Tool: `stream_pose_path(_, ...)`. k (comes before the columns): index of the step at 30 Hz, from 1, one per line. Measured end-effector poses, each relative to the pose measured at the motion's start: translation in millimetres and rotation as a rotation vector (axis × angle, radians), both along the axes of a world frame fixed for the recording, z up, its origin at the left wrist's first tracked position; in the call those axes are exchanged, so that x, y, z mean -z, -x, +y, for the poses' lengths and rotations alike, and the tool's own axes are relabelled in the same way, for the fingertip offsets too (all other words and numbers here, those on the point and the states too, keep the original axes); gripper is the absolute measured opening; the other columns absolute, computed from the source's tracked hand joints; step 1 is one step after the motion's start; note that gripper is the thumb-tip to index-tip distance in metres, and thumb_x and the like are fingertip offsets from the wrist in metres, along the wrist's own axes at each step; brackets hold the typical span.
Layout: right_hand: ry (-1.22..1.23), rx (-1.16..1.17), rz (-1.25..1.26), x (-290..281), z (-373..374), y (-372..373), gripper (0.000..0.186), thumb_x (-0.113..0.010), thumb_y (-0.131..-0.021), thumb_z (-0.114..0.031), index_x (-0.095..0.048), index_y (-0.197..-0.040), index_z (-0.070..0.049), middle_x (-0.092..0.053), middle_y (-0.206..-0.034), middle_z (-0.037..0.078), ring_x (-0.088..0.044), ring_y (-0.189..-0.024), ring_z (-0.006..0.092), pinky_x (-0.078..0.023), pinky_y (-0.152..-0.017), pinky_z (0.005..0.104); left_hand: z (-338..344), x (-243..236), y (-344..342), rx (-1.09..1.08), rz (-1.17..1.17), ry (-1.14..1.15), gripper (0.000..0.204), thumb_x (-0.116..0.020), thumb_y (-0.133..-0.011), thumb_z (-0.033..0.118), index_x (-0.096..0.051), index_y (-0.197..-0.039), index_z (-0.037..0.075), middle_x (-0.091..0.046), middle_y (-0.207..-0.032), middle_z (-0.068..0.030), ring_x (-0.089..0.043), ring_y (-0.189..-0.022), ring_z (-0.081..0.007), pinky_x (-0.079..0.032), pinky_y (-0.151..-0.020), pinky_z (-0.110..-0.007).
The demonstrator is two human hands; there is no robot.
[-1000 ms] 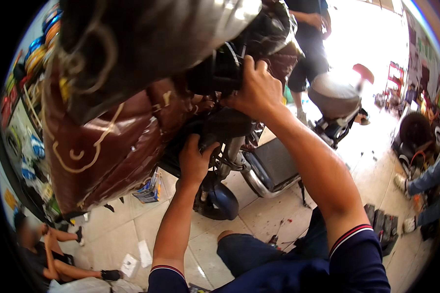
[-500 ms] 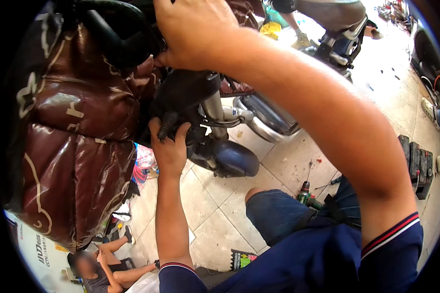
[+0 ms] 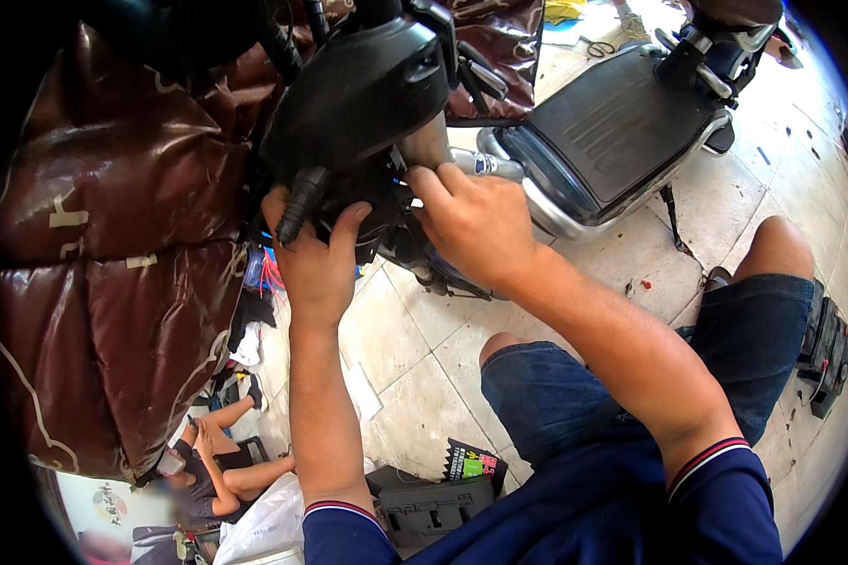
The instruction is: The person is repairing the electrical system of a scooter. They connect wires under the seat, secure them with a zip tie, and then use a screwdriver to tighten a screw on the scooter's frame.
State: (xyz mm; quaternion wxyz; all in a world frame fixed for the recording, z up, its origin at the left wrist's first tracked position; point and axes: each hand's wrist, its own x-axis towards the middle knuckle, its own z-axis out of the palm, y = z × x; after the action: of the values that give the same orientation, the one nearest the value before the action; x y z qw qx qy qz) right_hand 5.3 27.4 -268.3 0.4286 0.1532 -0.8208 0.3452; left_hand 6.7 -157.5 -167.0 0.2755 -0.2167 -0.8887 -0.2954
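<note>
The black plastic front housing [image 3: 363, 89] of a scooter fills the upper middle of the view. My left hand [image 3: 316, 278] grips its underside, thumb and fingers on either side. Along that hand's fingers hangs a black ribbed rubber sleeve [image 3: 303, 202]. From the right, my right hand [image 3: 481, 221] reaches to the lower edge of the housing, just below a silver fork tube [image 3: 429, 141]. Its fingers are bent and closed; whatever they pinch is hidden behind them. Small bits of wiring show between my two hands.
A shiny brown quilted cover [image 3: 113, 320] drapes at left. The scooter's black footboard [image 3: 603, 127] extends to the right. A dark tool case [image 3: 433, 508] lies near my lap, black batteries [image 3: 827, 348] at far right. Someone sits at lower left [image 3: 217, 471].
My right hand has come down from the top of the scooter to the housing beside my left hand. My left hand keeps its grip. The view has shifted, showing more of the footboard.
</note>
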Motion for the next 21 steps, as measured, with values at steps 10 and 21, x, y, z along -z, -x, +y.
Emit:
stream_pose_path(10, 0.057, -0.076, 0.136, 4, 14, 18, 0.034, -0.083, -0.073, -0.022, -0.061, -0.096, -0.012, -0.066, -0.076, 0.003, -0.070, -0.070, 0.0262, -0.053, -0.063, 0.0400, -4, 5, 1, -0.020, 0.094, 0.142, 0.068, -0.091, -0.086, 0.013, -0.046, -0.135, -0.001, -0.058, -0.129, -0.0159, -0.060, -0.119, -0.0274, -0.047, -0.107, -0.039)
stream_pose_path(21, 0.144, -0.152, 0.142, 8, 11, 19, 0.026, -0.078, -0.077, -0.015, -0.060, -0.096, -0.009, -0.066, -0.074, 0.008, -0.070, -0.069, 0.0304, -0.055, -0.063, 0.0436, -4, -2, 4, 0.099, -0.180, -0.153, 0.052, -0.085, -0.087, -0.006, -0.054, -0.128, 0.000, -0.066, -0.127, -0.0118, -0.065, -0.117, -0.0196, -0.051, -0.106, -0.034)
